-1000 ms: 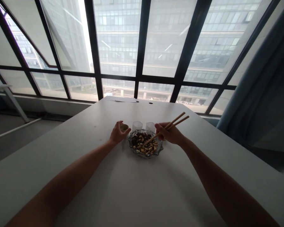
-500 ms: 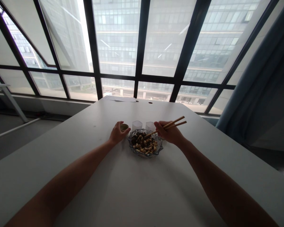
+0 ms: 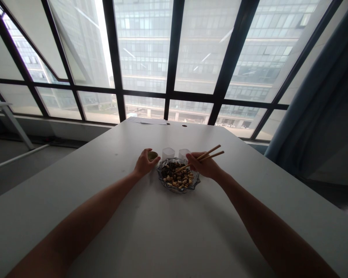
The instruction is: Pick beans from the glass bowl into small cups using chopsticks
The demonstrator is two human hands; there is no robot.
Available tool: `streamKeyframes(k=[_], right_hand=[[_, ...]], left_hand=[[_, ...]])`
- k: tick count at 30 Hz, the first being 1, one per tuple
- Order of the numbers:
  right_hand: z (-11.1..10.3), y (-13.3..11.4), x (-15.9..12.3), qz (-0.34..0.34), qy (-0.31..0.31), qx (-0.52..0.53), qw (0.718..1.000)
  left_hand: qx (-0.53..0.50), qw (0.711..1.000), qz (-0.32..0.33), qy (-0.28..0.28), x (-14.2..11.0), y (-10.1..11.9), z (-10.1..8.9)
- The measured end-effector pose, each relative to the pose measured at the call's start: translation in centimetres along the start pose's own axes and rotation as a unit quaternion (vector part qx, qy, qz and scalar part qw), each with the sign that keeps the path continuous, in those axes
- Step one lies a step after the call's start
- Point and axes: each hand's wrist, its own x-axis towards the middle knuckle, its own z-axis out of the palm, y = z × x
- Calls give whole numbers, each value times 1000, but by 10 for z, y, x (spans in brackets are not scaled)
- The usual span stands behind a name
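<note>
A scalloped glass bowl (image 3: 196,181) stands on the white table, filled with pale pistachio-like nuts (image 3: 181,180) at the near side and dark seeds (image 3: 168,168) at the far left. My right hand (image 3: 203,164), closed around a pair of chopsticks (image 3: 210,154), is over the bowl's right rim. The chopstick tips reach the contents near the bowl's middle; whether they pinch anything is too small to tell. To the left of the bowl, my left hand (image 3: 144,163) is wrapped round a small greenish cup (image 3: 152,155), fingers behind and thumb at its near side.
Two translucent cups, a left one (image 3: 168,153) and a right one (image 3: 184,154), stand just behind the bowl. White paper (image 3: 146,121) lies at the far end of the table (image 3: 162,231), by the windows. A blue curtain (image 3: 307,96) hangs at the right.
My right hand has shifted slightly left and lower, and the chopsticks with it; their tips still meet the bowl's contents. My left hand and the greenish cup stay in place.
</note>
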Motion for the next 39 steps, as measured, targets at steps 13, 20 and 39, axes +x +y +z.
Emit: streamKeyframes(k=[13,20,39], right_hand=[[-4,-8,1,-22,25,-39,999],[-4,-5,1,-21,-3,-29,999],[-19,41,20,190,218,328,899]], left_hand=[[8,1000,4,1,0,1,-1],[4,1000,4,-2,-1,0,-1],[9,988,146,54,-6,9,-6]])
